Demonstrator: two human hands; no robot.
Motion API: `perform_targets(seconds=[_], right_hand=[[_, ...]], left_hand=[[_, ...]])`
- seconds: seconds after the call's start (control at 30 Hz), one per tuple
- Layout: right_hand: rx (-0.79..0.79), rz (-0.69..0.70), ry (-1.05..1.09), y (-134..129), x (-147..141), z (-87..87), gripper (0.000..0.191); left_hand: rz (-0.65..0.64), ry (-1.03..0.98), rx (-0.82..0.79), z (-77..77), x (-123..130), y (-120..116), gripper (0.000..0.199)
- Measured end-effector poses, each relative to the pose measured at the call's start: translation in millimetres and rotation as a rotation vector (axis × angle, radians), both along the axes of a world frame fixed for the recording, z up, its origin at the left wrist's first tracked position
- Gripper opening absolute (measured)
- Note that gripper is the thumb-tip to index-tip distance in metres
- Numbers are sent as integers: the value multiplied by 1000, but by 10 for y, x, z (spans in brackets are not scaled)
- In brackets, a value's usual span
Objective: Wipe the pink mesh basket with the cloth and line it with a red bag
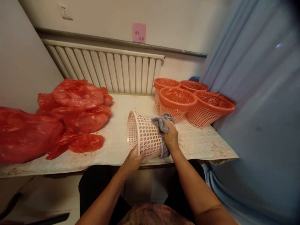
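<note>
A pale pink perforated plastic wastebasket (150, 134) lies tilted on its side over the table, its open mouth facing left. My left hand (133, 157) grips its rim at the near side, thumb on the outer wall. At the basket's base end, my right hand (171, 136) is closed on a grey cloth (161, 122) and presses it against the basket. Part of the cloth hangs below that hand, around the bottom of the basket. My right fingertips are partly hidden in the cloth.
Several wastebaskets lined with red bags (177, 101) stand at the back right, near a blue curtain (257, 125). Filled red plastic bags (79, 106) are heaped on the left of the cloth-covered table (117, 125). A white radiator (112, 68) runs behind it.
</note>
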State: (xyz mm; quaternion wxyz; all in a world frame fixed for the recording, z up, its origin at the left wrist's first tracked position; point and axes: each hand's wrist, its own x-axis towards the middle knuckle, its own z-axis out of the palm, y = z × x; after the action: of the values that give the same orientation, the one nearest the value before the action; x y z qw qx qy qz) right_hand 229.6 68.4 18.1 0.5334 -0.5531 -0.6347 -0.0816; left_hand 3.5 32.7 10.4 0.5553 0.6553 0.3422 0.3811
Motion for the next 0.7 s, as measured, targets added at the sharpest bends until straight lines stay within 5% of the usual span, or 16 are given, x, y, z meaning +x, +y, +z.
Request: perform_targets(seconds=[0.17, 0.33, 0.5, 0.7], right_hand=[[-5, -221, 176, -141, 456, -311, 40], [70, -353, 271, -511, 133, -639, 48], [133, -72, 53, -710, -443, -659, 49], [140, 182, -38, -691, -936, -317, 48]], left_hand=[[22, 39, 44, -31, 8, 38, 47], [-11, 63, 68, -80, -52, 90, 46], [-39, 59, 52, -57, -64, 131, 48], [-66, 73, 64, -38, -126, 113, 47]])
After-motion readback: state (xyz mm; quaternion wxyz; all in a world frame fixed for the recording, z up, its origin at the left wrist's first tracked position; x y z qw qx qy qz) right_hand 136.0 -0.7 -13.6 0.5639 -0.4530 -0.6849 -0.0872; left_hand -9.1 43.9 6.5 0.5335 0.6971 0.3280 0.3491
